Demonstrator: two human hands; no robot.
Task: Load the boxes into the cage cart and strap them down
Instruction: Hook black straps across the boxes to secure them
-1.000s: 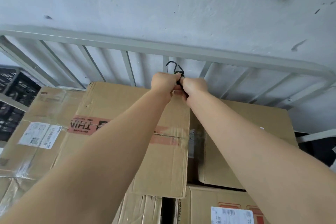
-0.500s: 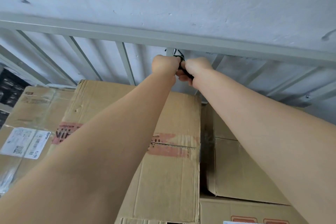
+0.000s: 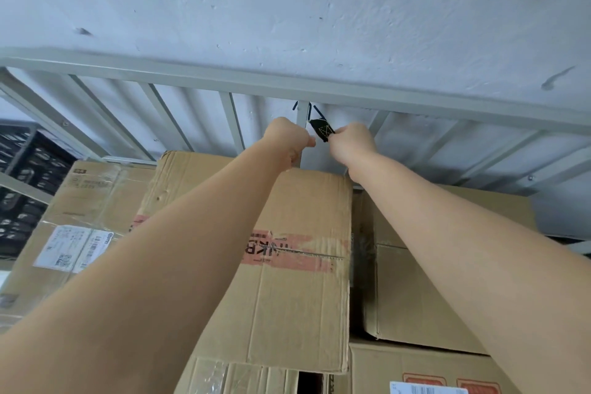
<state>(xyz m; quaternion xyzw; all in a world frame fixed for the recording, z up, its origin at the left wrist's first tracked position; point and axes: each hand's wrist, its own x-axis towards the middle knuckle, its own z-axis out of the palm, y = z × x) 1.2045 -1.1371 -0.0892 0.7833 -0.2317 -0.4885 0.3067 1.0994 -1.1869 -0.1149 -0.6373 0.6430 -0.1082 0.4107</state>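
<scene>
Cardboard boxes are stacked inside the grey cage cart [image 3: 415,101]: a long box with red tape [image 3: 297,294] in the middle, a labelled box [image 3: 96,198] to its left, and a lower box [image 3: 425,281] to its right. A black strap end with yellow stitching [image 3: 321,130] hangs from a dark hook [image 3: 309,108] looped round a vertical cage bar [image 3: 300,112] just under the top rail. My right hand [image 3: 351,142] pinches the strap end. My left hand [image 3: 287,139] is curled at that same bar, fingertips close to the strap.
A rough white wall [image 3: 287,9] rises right behind the cage rail. Black plastic crates [image 3: 22,176] stand outside the cage at the left. Another labelled box [image 3: 425,374] lies below at the bottom right. A dark gap [image 3: 359,253] separates the middle and right boxes.
My hands, pressed together on the hook a second ago, have drawn apart. The hook now sits round the vertical bar and the stitched strap end shows between my hands.
</scene>
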